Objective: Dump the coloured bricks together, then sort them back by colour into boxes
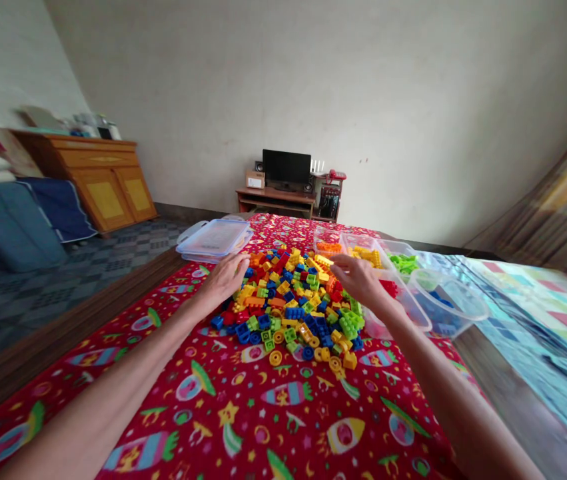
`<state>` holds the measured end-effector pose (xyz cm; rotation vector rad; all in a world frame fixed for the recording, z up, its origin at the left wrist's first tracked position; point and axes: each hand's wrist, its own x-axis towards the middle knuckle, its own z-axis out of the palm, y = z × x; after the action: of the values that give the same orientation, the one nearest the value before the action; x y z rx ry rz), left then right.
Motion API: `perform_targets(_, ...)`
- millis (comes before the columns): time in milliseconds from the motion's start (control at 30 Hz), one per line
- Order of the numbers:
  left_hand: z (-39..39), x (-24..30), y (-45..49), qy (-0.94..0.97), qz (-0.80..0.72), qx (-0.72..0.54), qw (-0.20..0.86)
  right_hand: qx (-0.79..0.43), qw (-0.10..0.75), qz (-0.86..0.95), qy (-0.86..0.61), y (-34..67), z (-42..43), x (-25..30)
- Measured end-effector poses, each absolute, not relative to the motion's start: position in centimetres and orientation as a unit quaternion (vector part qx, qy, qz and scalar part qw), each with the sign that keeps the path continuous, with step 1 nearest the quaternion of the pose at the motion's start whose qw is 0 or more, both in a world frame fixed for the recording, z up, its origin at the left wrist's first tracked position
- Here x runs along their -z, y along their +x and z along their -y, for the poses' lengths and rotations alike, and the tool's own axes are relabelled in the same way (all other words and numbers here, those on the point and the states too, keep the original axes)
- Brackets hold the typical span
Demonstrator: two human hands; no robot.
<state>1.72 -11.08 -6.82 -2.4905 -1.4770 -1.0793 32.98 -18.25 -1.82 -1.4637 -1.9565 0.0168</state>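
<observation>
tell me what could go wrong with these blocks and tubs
The clear tub of blue blocks sits at the edge of the red rocket-print cover and could tip off, spilling its blocks. The right hand is right beside the tub holding red blocks, so a careless move might knock it. Loose blocks could also slide off the pile and get lost against the busy print.

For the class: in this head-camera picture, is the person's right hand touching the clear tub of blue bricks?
Apart: the head view shows the red-brick tub between the right hand and the clear tub of blue bricks.
</observation>
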Motion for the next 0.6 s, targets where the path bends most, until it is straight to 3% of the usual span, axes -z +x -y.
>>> perform_targets(133, 10.4, 8.5, 0.9, -0.791, 0.509, 0.338, -0.022, 0.011, 0.339, 0.802, -0.492, 30.2, 20.2, 4.4)
perform_targets(300, 10.0, 9.4, 0.9, -0.78, 0.552, 0.285, -0.079, 0.016, 0.275, 0.844, -0.46, 28.7, 20.3, 6.3)
perform_targets(600, 11.4, 8.0, 3.7, -0.796, 0.517, 0.285, -0.132, 0.029, 0.24, 0.864, -0.442, 28.1, 19.9, 7.9)
